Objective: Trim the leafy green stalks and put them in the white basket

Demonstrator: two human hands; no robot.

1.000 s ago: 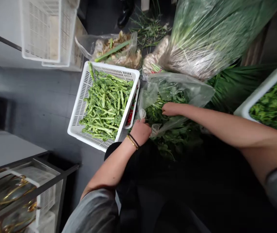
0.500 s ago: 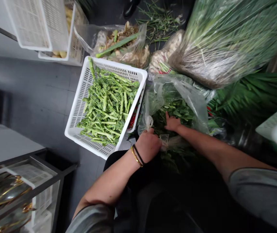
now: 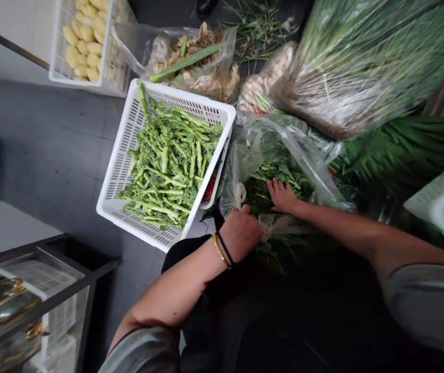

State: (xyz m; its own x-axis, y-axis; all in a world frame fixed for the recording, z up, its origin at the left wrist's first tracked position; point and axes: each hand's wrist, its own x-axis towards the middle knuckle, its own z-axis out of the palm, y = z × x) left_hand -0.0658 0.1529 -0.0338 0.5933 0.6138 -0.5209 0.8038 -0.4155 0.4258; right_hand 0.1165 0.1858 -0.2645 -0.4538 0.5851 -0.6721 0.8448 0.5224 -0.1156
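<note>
My left hand (image 3: 241,233) is closed on the gathered edge of a clear plastic bag (image 3: 255,137). Inside the bag lie dark leafy greens (image 3: 289,173), partly covered by the plastic. My right hand (image 3: 283,197) reaches into the bag's mouth and rests on the greens, palm down with its fingers spread. Just left of the bag, a white slotted basket (image 3: 111,210) stands tilted in view, with green broccoli stems (image 3: 167,160) heaped in it. Its corner hides part of another basket holding something red (image 3: 209,190).
Potatoes (image 3: 85,39) fill a crate at the upper left. A bag of scraps (image 3: 194,62), a bag of garlic (image 3: 260,85) and a large bag of green onions (image 3: 369,67) lie at the back. A metal rack (image 3: 85,280) stands lower left, another white basket (image 3: 433,207) at right.
My right hand has gone from a pointing shape to spread fingers on the greens. White crates above the potatoes have gone from view, uncovering them. My left hand keeps its grip.
</note>
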